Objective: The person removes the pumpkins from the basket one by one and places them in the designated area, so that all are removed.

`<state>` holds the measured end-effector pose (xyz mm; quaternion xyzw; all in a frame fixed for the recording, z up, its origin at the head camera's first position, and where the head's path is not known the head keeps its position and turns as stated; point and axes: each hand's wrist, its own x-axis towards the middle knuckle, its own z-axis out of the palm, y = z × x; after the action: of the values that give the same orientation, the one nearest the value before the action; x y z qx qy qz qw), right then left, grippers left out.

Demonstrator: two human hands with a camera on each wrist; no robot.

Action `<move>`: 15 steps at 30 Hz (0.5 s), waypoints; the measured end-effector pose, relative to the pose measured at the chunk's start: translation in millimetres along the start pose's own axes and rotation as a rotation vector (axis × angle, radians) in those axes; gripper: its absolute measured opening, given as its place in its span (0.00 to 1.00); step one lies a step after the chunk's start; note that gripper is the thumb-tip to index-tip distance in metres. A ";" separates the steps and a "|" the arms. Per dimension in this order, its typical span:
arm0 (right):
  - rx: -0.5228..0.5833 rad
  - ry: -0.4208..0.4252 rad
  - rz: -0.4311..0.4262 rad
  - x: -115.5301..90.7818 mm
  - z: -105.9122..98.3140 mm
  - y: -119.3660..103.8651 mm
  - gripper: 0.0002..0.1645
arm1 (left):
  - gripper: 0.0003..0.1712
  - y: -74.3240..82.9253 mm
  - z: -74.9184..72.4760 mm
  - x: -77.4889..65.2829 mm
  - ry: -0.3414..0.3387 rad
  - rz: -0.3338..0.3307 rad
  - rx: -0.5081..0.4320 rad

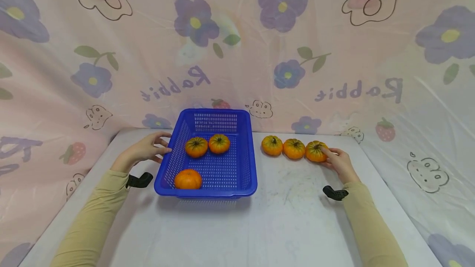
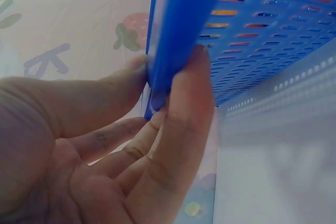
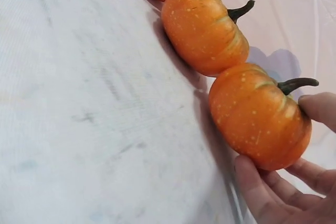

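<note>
My left hand (image 1: 146,150) grips the left rim of a blue plastic basket (image 1: 254,176). In the left wrist view, the thumb lies on one side of the rim (image 2: 181,30) and the index finger reaches under it. My right hand (image 1: 339,164) holds a small orange pumpkin (image 1: 315,151), the rightmost of three in a row. Seen from the right wrist, the thumb presses beside the dark stem of this pumpkin (image 3: 260,121), and the fingertips (image 3: 247,174) are against its lower side.
Two more pumpkins, a middle one (image 1: 294,148) and a left one (image 1: 272,146), complete the row right of the basket. Inside the basket are two pumpkins (image 1: 196,147) at the back and one orange pumpkin (image 1: 188,179) in the front left corner. A patterned cloth (image 1: 237,73) hangs behind the white table (image 1: 282,226).
</note>
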<state>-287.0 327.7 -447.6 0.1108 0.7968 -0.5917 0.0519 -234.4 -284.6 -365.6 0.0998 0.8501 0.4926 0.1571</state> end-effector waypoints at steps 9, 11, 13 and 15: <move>0.013 0.079 -0.001 3.2 4.5 1.8 0.46 | 0.35 0.3 0.4 0.3 -0.001 0.006 -0.003; 0.029 0.079 -0.001 3.4 4.6 2.8 0.45 | 0.36 1.1 0.3 -0.8 -0.002 0.006 -0.004; 0.040 0.073 0.008 2.7 4.4 3.4 0.45 | 0.36 1.9 0.2 -1.6 -0.001 0.003 -0.008; 0.041 0.069 0.018 2.0 4.3 3.4 0.44 | 0.36 2.0 0.1 -2.1 -0.002 0.006 -0.005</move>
<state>-288.4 324.8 -452.5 0.1394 0.7848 -0.6033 0.0277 -232.4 -284.2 -363.6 0.1023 0.8485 0.4950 0.1569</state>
